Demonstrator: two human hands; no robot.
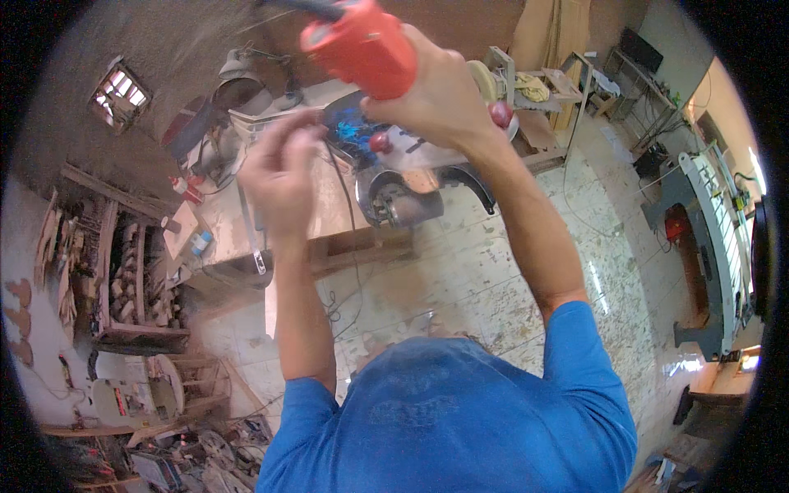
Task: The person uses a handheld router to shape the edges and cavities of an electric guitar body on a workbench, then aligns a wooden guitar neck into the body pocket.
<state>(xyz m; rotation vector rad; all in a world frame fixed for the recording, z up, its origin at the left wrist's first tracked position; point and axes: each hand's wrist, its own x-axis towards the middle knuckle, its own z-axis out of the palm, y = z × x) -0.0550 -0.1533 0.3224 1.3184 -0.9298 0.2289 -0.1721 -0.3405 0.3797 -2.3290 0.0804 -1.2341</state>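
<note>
Above the bench (329, 218), a worker's right hand (444, 94) hoists a red tool (370, 53), fingers wrapped around its thick body. The left hand (283, 168), blurred over the bench, has partly curled fingers; whether they hold anything cannot be told. The tool looks rigid, hard-shelled and probably fairly heavy, its smooth casing perhaps slick, best gripped around that broad red body.

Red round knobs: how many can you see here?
2: one red knob just below the right hand, another red knob just right of its wrist. More could be hidden behind things.
</note>
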